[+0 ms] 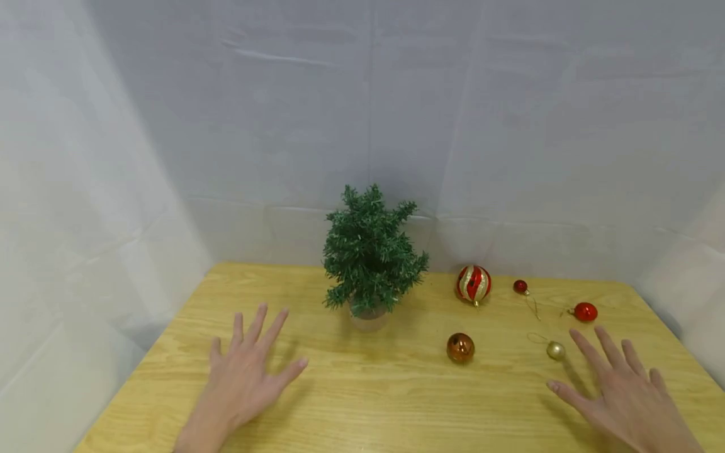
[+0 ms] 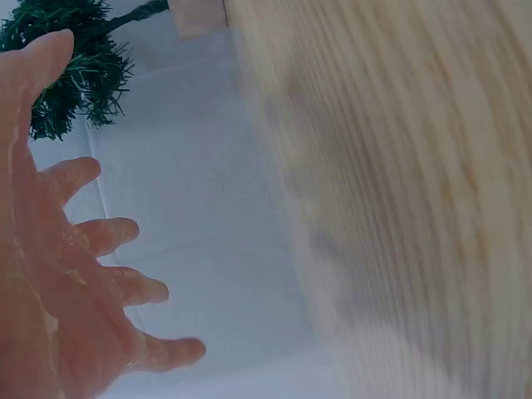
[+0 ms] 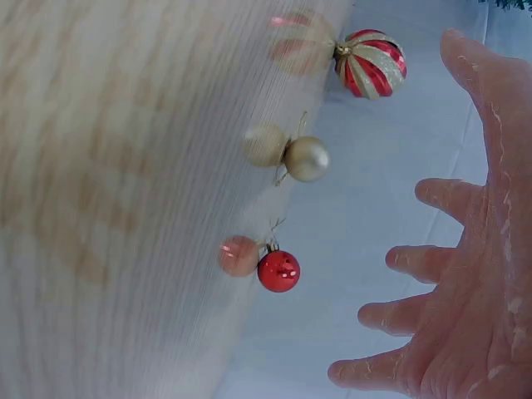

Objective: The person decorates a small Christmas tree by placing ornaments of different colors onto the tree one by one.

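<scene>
- Wooden counter (image 1: pixel 396 402), pale sheeting behind the tree (image 1: pixel 370 251).
- Left hand (image 1: pixel 243 374) and right hand (image 1: pixel 620 390): fingers spread, holding nothing.
- Gold bauble (image 1: pixel 556 350) lay right of the tree.

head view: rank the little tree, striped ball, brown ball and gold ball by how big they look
1. little tree, by far the largest.
2. striped ball.
3. brown ball, a bit smaller, though it sits nearer the camera.
4. gold ball, the smallest.
</scene>
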`<state>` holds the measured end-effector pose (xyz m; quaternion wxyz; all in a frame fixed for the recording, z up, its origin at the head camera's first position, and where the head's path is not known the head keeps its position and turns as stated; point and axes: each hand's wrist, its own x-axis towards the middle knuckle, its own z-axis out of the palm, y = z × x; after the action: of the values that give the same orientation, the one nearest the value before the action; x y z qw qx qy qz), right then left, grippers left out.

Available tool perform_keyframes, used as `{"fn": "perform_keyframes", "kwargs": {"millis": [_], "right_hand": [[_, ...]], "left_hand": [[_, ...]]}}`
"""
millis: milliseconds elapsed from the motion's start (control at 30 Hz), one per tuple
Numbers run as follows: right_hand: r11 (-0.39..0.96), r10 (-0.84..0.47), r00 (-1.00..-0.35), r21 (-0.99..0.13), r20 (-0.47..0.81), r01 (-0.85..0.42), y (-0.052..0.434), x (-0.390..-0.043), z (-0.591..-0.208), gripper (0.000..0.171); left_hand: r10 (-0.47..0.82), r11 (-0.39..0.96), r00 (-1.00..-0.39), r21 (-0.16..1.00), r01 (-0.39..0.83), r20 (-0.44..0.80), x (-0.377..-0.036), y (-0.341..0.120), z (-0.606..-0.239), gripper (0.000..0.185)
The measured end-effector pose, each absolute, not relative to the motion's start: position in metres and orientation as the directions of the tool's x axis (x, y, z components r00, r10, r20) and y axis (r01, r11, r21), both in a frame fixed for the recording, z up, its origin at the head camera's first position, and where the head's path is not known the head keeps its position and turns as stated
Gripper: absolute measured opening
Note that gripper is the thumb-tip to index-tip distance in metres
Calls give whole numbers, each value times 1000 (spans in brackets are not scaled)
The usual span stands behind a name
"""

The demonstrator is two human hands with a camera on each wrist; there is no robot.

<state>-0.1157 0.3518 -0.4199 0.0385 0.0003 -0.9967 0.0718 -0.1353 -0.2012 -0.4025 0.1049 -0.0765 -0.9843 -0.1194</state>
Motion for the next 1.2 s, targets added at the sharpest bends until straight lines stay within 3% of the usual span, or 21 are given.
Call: {"fn": "perform_keyframes", "kwargs": {"millis": [200, 333, 467, 667, 967, 1200], "right_hand": [[988, -51, -991, -141, 124, -68, 341, -118, -417, 97], [968, -115, -974, -197, 196, -154, 333, -116, -418, 92], [945, -167, -951, -233, 260, -230, 324, -115, -417, 84], [929, -210, -943, -248, 257, -275, 313, -115, -417, 71], [907, -288, -914, -226, 287, -356, 298, -117, -415, 59], [893, -335, -879, -184, 339, -412, 285, -122, -414, 55]], "left_hand": [[120, 854, -976, 483, 194, 180, -140, -192, -398, 79], [126, 767, -961, 591, 252, 247, -146, -185, -395, 71], [112, 692, -920, 635, 343, 375, -152, -176, -393, 59], [65, 613, -866, 665, 426, 495, -160, -161, -392, 49], [25, 445, -888, 790, 421, 459, -169, -144, -390, 44], [13, 447, -873, 778, 441, 487, -174, -134, -388, 37]]}}
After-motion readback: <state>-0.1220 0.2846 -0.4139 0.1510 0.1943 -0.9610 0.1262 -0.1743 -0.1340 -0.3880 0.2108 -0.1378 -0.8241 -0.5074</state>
